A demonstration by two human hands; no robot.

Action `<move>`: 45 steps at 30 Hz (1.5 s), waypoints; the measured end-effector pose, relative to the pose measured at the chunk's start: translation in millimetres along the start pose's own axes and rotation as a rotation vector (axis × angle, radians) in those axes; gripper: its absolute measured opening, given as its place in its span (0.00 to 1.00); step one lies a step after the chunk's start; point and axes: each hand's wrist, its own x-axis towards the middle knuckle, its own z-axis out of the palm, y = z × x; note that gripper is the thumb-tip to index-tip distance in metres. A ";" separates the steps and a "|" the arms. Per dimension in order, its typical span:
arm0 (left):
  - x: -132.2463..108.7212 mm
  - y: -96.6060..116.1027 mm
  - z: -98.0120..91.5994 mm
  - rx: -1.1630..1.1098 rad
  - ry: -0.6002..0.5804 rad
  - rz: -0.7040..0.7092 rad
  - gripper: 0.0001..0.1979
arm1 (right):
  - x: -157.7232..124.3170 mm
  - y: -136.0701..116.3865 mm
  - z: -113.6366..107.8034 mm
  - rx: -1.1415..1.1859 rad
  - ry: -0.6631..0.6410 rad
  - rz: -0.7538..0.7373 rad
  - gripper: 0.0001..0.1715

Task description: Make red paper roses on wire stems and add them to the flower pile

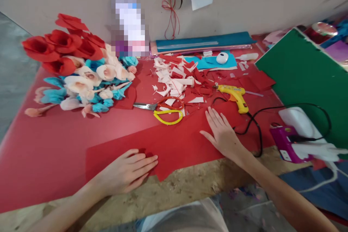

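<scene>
A long sheet of red paper (179, 145) lies across the front of the red table, one corner hanging past the edge. My left hand (127, 170) rests on its left part, fingers stretched to the right. Flat on the right part lies my right hand (221, 132), fingers spread. Just behind the sheet are scissors (168, 111) with one red and one yellow handle loop, blades pointing left. A yellow glue gun (233, 95) lies beyond my right hand, its black cord curling to the right.
Paper flowers (81, 76) are heaped at the back left. White and red scraps (176, 76) cover the middle. A green board (307, 79), a purple power adapter (286, 141) and cables occupy the right. Blue paper (203, 42) lies along the wall.
</scene>
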 end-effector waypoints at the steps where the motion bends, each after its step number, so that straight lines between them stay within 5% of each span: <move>1: 2.0 0.1 -1.7 0.019 -0.006 0.017 0.15 | 2.0 2.3 -2.3 0.032 0.008 0.017 0.35; 6: 6.0 0.8 -5.2 0.054 0.003 0.064 0.15 | 20.3 20.7 -18.6 0.115 0.088 0.201 0.24; 10: 1.8 1.7 -1.7 0.038 0.012 0.043 0.16 | 33.6 32.5 -26.3 0.183 -0.025 0.302 0.13; 15: 1.7 2.6 -1.0 0.037 0.010 0.045 0.17 | 41.4 34.8 -31.1 0.343 -0.202 0.333 0.16; 21: 1.7 3.1 -0.7 -0.061 -0.004 -0.006 0.17 | 46.2 29.5 -39.1 0.486 -0.165 0.304 0.13; 25: 22.8 1.8 -25.5 -0.226 -0.143 -0.054 0.14 | 51.2 13.5 -61.2 0.522 -0.117 0.205 0.11; 30: 91.6 -3.6 -83.9 -0.225 -0.044 -0.237 0.12 | 75.3 -31.8 -103.7 0.517 -0.159 -0.024 0.07; 34: 133.4 -13.4 -114.0 -0.171 -0.157 -0.137 0.11 | 99.3 -66.5 -125.9 0.421 -0.249 -0.262 0.08; 38: 144.0 -19.4 -126.3 -0.133 -0.150 -0.041 0.08 | 113.5 -80.2 -135.1 0.341 -0.276 -0.431 0.12; 45: 144.7 -21.0 -137.3 -0.120 -0.211 -0.024 0.11 | 125.4 -87.9 -141.2 0.333 -0.285 -0.494 0.12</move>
